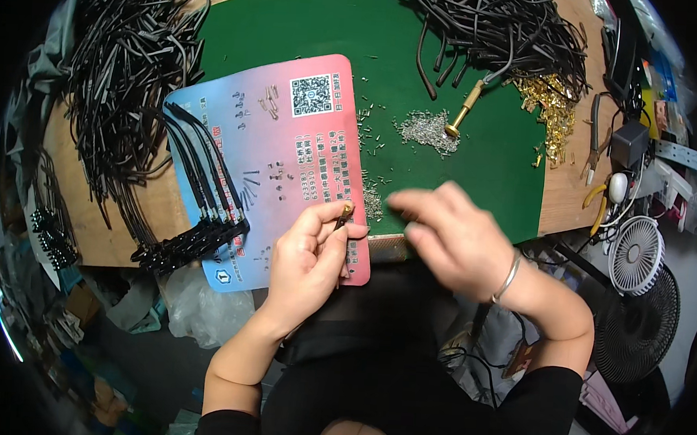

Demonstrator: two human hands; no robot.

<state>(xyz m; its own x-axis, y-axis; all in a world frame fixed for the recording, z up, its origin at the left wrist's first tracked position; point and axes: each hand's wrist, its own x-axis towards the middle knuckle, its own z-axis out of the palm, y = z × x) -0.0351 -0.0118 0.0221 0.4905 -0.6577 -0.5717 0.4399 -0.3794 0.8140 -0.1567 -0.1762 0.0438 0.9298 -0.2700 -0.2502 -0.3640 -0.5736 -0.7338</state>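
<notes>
My left hand point(313, 253) is closed over the near part of the printed mat, pinching a dark cord with a gold metal end point(346, 211) between thumb and fingers. Most of that piece is hidden by the fingers. To the right of it, my right hand point(461, 243) hovers at the front edge of the green mat, smeared by motion. Whether its fingertips hold anything does not show. Nearest to them lie scattered tiny silver pins point(371, 201). Under my left hand is the blue and pink mat point(277, 147), which bears a few small metal parts.
A brass-handled tool point(468, 107) rests at a heap of small silver parts point(430, 132). Heaped black cords point(135, 72) cover the left; more black cords point(500, 28) and gold metal pieces point(557, 118) lie back right. Pliers point(593, 207) and a white fan point(636, 255) are at right.
</notes>
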